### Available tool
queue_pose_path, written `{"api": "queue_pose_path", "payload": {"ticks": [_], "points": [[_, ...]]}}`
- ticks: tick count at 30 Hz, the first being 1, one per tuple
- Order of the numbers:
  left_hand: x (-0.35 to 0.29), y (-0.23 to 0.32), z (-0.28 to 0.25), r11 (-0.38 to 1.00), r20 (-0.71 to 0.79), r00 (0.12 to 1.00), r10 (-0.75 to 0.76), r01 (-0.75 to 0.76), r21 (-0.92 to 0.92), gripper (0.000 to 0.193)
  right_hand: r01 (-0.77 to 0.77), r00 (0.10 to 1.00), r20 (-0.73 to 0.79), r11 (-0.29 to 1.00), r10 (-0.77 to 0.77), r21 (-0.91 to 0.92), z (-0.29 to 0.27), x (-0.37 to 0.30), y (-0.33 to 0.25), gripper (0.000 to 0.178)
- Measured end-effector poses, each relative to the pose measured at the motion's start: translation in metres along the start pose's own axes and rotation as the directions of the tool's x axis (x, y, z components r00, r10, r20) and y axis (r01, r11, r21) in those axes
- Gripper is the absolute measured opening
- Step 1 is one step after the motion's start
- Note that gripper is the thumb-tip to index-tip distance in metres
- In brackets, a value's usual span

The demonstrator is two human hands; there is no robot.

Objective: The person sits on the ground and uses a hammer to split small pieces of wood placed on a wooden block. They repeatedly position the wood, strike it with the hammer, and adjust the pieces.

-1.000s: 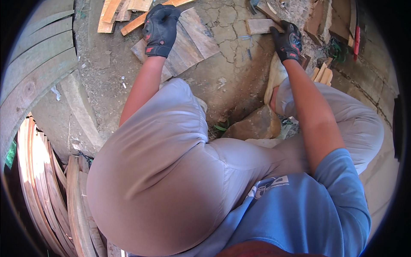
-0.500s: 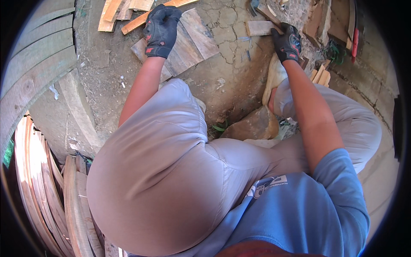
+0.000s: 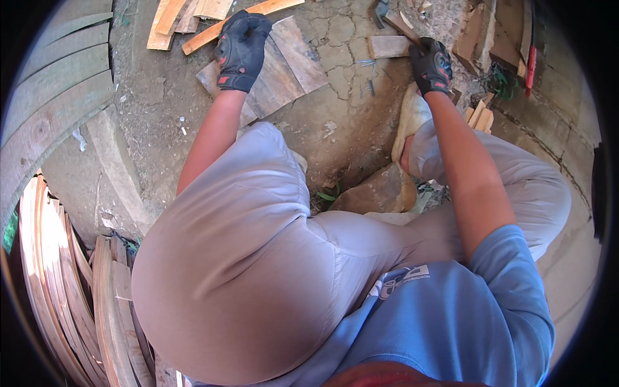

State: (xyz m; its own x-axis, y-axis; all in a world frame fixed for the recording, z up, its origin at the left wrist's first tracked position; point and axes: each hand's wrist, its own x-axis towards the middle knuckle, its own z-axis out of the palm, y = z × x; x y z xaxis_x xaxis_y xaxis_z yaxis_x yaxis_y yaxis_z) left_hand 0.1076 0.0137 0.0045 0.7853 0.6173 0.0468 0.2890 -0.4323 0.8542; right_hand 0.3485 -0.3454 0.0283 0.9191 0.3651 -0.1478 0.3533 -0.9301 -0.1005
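My left hand (image 3: pixel 241 51), in a black work glove, is closed above flat wooden boards (image 3: pixel 274 74) on the ground. Its fingers curl beside a long, light wooden strip (image 3: pixel 213 35); whatever they hold, if anything, is hidden. On the right, my gloved right hand (image 3: pixel 431 66) grips the wooden handle of a hammer (image 3: pixel 403 27). The hammer's metal head points away from me, toward the far edge. A short wood block (image 3: pixel 389 46) lies beside that hand. Several thin nails (image 3: pixel 366 62) rest on the cracked soil near the block.
Light wood offcuts (image 3: pixel 187 14) lie at the far left. Long boards (image 3: pixel 61 277) are stacked at the lower left, below curved planks (image 3: pixel 58 84). A large stone (image 3: pixel 380 189) sits between my legs. Rough wood pieces (image 3: pixel 474 39) and a red tool (image 3: pixel 530 71) are at the far right.
My right hand's fingers have closed more tightly round the hammer handle. The left hand stays almost in place over the boards. The whole view has shifted slightly.
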Motion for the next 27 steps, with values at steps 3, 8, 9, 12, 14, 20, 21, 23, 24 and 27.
{"api": "queue_pose_path", "payload": {"ticks": [3, 8, 9, 12, 14, 20, 21, 23, 24, 27], "points": [[-0.001, -0.002, 0.002, 1.000, -0.017, 1.000, -0.005, 0.005, -0.022, 0.017, 0.003, 1.000, 0.002, 1.000, -0.003, -0.001, -0.001, 0.001, -0.001, 0.042], [0.001, -0.004, 0.003, 0.998, -0.031, 0.997, 0.068, -0.068, 0.010, 0.016, 0.007, 1.000, 0.000, 1.000, -0.007, -0.002, -0.002, 0.001, 0.002, 0.041], [0.001, -0.004, 0.004, 0.998, -0.044, 0.997, 0.067, -0.067, -0.005, 0.014, 0.014, 1.000, -0.008, 1.000, -0.014, -0.004, -0.001, 0.001, 0.001, 0.041], [0.000, -0.007, 0.009, 0.997, -0.076, 0.995, 0.067, -0.069, -0.035, 0.011, -0.027, 0.998, 0.064, 0.998, 0.030, -0.054, -0.005, 0.007, -0.003, 0.041], [-0.003, -0.014, 0.013, 0.996, -0.091, 0.993, 0.072, -0.076, -0.038, 0.011, -0.055, 0.982, 0.175, 0.993, 0.073, -0.101, -0.012, 0.020, -0.011, 0.043], [-0.013, -0.013, 0.020, 0.985, -0.090, 0.981, 0.172, -0.171, 0.019, 0.015, 0.213, 0.963, 0.201, 0.962, -0.178, -0.173, -0.008, 0.034, -0.019, 0.052], [-0.014, -0.014, 0.020, 0.978, -0.086, 0.974, 0.207, -0.204, 0.043, 0.015, 0.232, 0.956, 0.217, 0.959, -0.195, -0.161, -0.008, 0.035, -0.023, 0.052], [-0.016, -0.018, 0.021, 0.959, -0.080, 0.958, 0.274, -0.267, 0.092, 0.017, 0.272, 0.938, 0.269, 0.947, -0.221, -0.172, -0.010, 0.039, -0.031, 0.049], [-0.015, -0.012, 0.019, 0.959, -0.042, 0.962, 0.271, -0.266, 0.099, 0.017, 0.329, 0.922, 0.288, 0.917, -0.260, -0.227, -0.010, 0.042, -0.029, 0.051], [-0.017, 0.011, 0.018, 0.947, 0.020, 0.959, 0.283, -0.283, 0.152, 0.020, 0.482, 0.861, 0.343, 0.817, -0.375, -0.317, 0.002, 0.056, -0.002, 0.055]]}}
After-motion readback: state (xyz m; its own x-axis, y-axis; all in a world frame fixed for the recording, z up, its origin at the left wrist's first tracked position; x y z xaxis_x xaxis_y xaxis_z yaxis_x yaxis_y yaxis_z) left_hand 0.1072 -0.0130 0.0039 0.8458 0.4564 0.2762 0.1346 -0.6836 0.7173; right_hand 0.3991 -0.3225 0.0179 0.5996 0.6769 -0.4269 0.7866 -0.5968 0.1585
